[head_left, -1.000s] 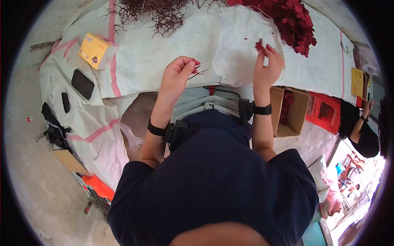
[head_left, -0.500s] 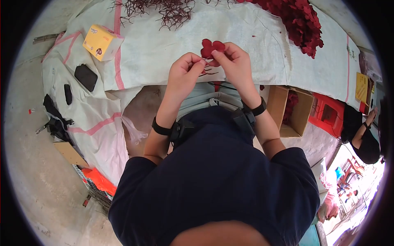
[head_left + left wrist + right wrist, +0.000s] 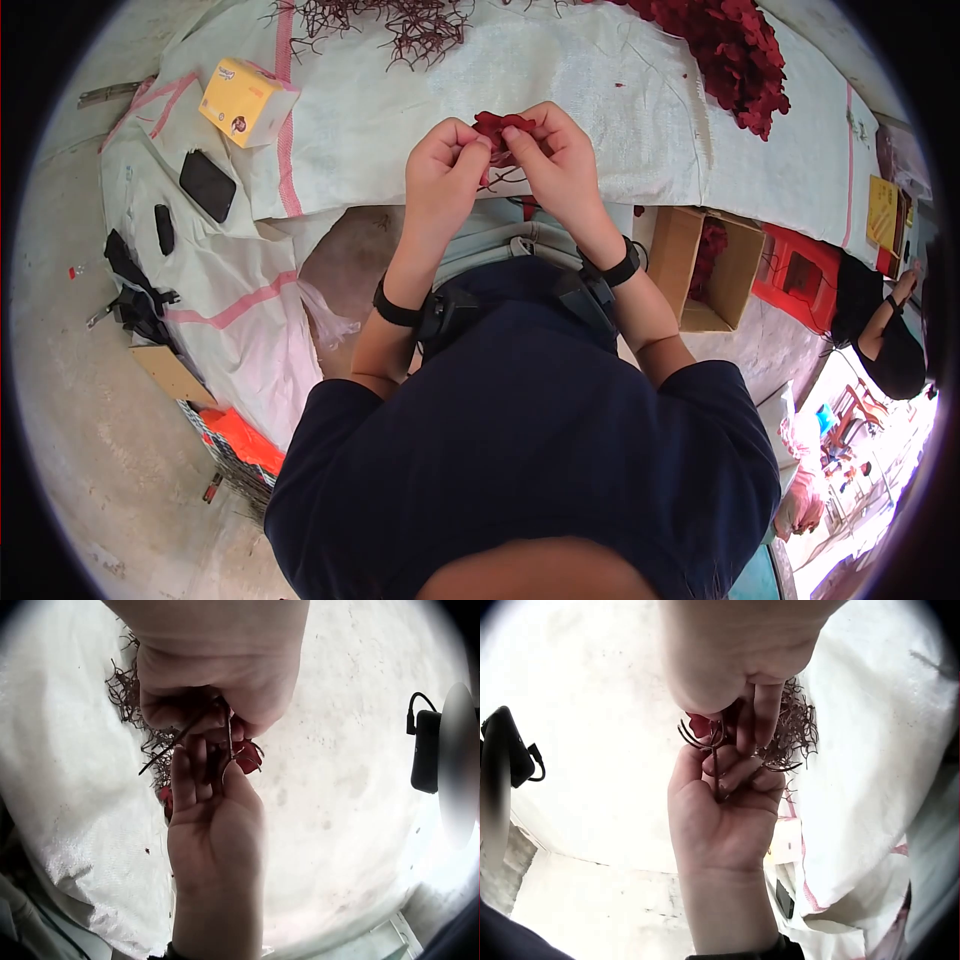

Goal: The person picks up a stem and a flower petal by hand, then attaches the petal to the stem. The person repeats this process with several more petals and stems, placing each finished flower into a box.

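In the head view my left hand [image 3: 445, 178] and right hand [image 3: 562, 165] meet close together over the near edge of the white cloth. The left hand grips a thin brown branching stem [image 3: 716, 769], its curved forks poking out beyond the fingers. Between thumb and fingers, my right hand pinches a dark red fabric flower [image 3: 490, 122] right beside the left fingertips. The flower is partly covered by the fingers, and its overlap with the stem is hidden. Red petal edges [image 3: 250, 757] show behind the stem in the left wrist view.
A heap of bare brown stems [image 3: 425, 30] lies at the back, and a pile of red flowers [image 3: 740, 70] at back right. A yellow tissue pack [image 3: 240, 100] and a phone [image 3: 208, 186] lie left. A cardboard box [image 3: 720, 270] stands below right, beside a red stool [image 3: 805, 275].
My right hand has come left from near the flower pile to my left hand, bringing the red flower. Since half a second ago the spread petals have bunched between the fingers.
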Motion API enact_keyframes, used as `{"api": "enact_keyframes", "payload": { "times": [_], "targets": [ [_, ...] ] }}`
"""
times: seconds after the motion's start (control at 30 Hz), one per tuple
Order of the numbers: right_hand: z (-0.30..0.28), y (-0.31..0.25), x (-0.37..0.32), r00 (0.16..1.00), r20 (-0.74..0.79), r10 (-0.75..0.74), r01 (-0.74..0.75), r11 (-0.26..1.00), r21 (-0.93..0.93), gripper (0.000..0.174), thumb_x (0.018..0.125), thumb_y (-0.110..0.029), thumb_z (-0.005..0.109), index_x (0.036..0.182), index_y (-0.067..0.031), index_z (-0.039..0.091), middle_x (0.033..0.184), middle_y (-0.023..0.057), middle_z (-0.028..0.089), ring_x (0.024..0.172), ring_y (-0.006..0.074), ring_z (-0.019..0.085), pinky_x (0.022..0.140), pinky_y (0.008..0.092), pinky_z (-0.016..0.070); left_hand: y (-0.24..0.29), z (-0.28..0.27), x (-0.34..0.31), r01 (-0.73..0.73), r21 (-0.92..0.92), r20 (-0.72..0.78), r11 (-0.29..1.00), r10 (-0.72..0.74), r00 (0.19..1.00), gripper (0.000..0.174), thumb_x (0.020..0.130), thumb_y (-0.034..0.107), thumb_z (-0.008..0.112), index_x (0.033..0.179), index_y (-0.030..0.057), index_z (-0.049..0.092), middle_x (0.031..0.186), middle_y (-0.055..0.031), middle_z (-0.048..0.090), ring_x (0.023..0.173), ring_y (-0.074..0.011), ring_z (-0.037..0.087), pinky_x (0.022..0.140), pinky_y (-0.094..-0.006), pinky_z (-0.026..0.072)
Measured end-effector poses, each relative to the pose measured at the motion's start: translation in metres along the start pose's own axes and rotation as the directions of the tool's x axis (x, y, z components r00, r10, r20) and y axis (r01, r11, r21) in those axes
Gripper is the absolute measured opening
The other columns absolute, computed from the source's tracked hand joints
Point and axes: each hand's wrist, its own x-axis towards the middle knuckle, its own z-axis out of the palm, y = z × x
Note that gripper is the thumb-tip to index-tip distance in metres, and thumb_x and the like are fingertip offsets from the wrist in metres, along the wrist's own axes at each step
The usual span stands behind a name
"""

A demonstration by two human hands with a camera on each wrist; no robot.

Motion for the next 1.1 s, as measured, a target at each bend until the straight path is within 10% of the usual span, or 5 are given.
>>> {"api": "enact_keyframes", "payload": {
  "times": [1.1],
  "targets": [
    [-0.0015,0.0031,0.0018,0.996,0.022,-0.088,0.090,0.988,-0.123,0.008,0.083,0.000,0.043,0.089,0.0036,0.046,0.083,0.0092,0.056,0.075,0.0119,0.055,0.066,0.0239,0.0486,-0.0105,0.0024,0.0053,-0.100,-0.047,0.042,0.994,0.102,0.994,0.005,0.077,-0.001,0.044,0.073,-0.0004,0.046,0.073,-0.0030,0.053,0.068,-0.0061,0.049,0.062,-0.0194,0.0418]
  ]
}}
